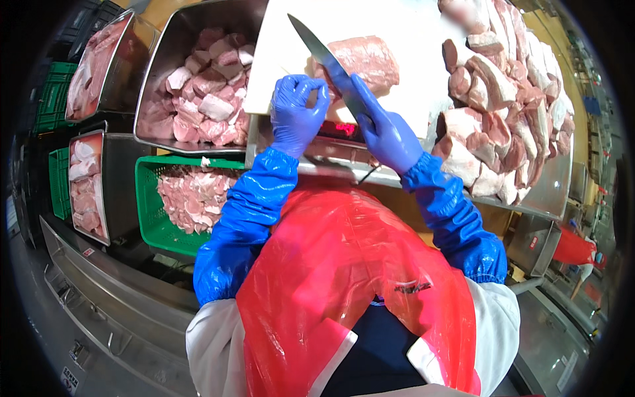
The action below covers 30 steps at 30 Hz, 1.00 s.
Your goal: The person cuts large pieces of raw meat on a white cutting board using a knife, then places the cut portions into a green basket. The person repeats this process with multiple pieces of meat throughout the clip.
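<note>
My right hand point(390, 132), in a blue glove, is closed round the handle of a long-bladed knife point(321, 49), its forefinger stretched along the blade. The blade slants up and to the left, over the left side of a trimmed piece of pink meat point(370, 59). That meat lies on a white cutting board point(413, 79). My left hand point(296, 112), also gloved in blue, is near the board's front edge, left of the meat. Its fingers are curled and meet the thumb in a pinch; whatever may be between the tips is too small to make out.
Meat chunks fill a steel tub point(147, 106) to the left. A green basket point(149, 205) below it holds smaller trimmings. More trays of meat stand farther left. Right of the board, large meat pieces point(503, 112) are heaped on a steel surface point(559, 188). Under the board's front edge glows a red display point(344, 129).
</note>
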{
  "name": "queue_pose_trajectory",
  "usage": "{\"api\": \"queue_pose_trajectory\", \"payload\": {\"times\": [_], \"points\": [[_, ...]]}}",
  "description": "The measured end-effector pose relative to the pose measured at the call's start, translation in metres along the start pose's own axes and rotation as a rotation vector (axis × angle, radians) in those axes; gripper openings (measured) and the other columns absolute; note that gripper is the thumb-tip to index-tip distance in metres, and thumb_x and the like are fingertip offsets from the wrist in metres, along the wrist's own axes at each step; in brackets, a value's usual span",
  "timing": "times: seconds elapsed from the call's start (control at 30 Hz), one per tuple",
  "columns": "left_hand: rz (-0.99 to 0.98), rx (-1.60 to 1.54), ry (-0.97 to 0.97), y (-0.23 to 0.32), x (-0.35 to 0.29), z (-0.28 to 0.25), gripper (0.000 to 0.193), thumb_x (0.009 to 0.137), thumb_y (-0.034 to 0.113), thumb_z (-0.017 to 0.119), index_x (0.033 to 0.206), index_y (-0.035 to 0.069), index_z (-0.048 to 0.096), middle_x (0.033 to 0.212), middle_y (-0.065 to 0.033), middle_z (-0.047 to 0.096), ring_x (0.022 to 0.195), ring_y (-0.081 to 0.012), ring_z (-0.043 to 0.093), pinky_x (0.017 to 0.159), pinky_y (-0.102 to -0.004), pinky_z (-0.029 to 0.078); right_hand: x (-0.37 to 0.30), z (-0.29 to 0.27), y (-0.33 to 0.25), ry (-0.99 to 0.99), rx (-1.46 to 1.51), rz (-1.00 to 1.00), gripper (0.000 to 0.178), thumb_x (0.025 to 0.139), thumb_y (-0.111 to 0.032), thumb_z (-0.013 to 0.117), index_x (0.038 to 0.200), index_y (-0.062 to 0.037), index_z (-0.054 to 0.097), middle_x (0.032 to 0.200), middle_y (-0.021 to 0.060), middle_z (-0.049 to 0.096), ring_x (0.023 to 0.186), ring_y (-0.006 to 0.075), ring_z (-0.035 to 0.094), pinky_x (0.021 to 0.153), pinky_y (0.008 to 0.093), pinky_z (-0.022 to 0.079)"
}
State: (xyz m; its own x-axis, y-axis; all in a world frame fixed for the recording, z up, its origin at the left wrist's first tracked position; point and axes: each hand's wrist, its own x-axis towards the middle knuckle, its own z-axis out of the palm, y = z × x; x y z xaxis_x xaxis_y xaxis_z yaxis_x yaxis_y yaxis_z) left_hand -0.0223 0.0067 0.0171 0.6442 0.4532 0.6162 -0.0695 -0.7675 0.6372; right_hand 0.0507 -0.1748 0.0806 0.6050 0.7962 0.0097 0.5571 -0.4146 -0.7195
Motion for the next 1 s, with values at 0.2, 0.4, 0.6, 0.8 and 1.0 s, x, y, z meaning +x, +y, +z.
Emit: {"api": "queue_pose_trajectory", "payload": {"times": [0.2, 0.4, 0.6, 0.8, 1.0], "points": [[0.028, 0.032, 0.068, 0.0, -0.01, 0.008, 0.015, 0.075, 0.007, 0.075, 0.084, 0.013, 0.066, 0.089, -0.0065, 0.06, 0.083, -0.0283, 0.06, 0.075, -0.0412, 0.05, -0.107, -0.029, 0.032, -0.179, -0.234, 0.054, 0.073, 0.093, -0.008, 0.053, 0.157, -0.025, 0.023, 0.075, 0.0233, 0.064, 0.062, 0.0424, 0.062, 0.056, 0.0525, 0.048], [-0.468, -0.128, -0.063, -0.005, 0.0, -0.001, 0.027, 0.08, 0.012, 0.075, 0.101, 0.005, 0.06, 0.09, -0.0114, 0.064, 0.082, -0.0242, 0.062, 0.074, -0.0387, 0.052, -0.14, -0.07, 0.005, -0.056, -0.245, 0.074, 0.071, 0.091, -0.002, 0.053, 0.155, -0.0219, 0.032, 0.082, 0.0203, 0.066, 0.064, 0.0401, 0.064, 0.057, 0.0487, 0.05], [-0.477, -0.43, -0.171, -0.013, 0.002, -0.011, 0.027, 0.082, 0.003, 0.072, 0.103, 0.002, 0.054, 0.085, -0.003, 0.059, 0.072, -0.0077, 0.054, 0.064, -0.0252, 0.049, -0.006, 0.007, -0.04, 0.176, -0.052, -0.003, 0.084, 0.084, 0.001, 0.055, 0.157, -0.0247, 0.023, 0.095, 0.0222, 0.067, 0.073, 0.0408, 0.066, 0.064, 0.0506, 0.053], [-0.459, -0.441, -0.207, -0.017, 0.003, -0.022, 0.022, 0.084, -0.002, 0.067, 0.1, 0.003, 0.053, 0.087, -0.0025, 0.058, 0.074, -0.0061, 0.053, 0.067, -0.0232, 0.048, -0.058, 0.009, -0.033, -0.186, -0.508, 0.2, 0.083, 0.084, 0.001, 0.053, 0.158, -0.025, 0.023, 0.075, 0.0195, 0.062, 0.058, 0.0385, 0.061, 0.054, 0.0488, 0.051], [-0.491, -0.902, -0.374, -0.001, 0.012, -0.065, 0.026, 0.082, -0.004, 0.067, 0.103, 0.003, 0.053, 0.094, -0.004, 0.055, 0.086, -0.0105, 0.055, 0.078, -0.0264, 0.048, -0.023, 0.031, -0.036, -0.062, -0.511, 0.171, 0.091, 0.083, -0.001, 0.058, 0.159, -0.0301, 0.016, 0.085, 0.0213, 0.065, 0.07, 0.0398, 0.066, 0.063, 0.0506, 0.054]]}}
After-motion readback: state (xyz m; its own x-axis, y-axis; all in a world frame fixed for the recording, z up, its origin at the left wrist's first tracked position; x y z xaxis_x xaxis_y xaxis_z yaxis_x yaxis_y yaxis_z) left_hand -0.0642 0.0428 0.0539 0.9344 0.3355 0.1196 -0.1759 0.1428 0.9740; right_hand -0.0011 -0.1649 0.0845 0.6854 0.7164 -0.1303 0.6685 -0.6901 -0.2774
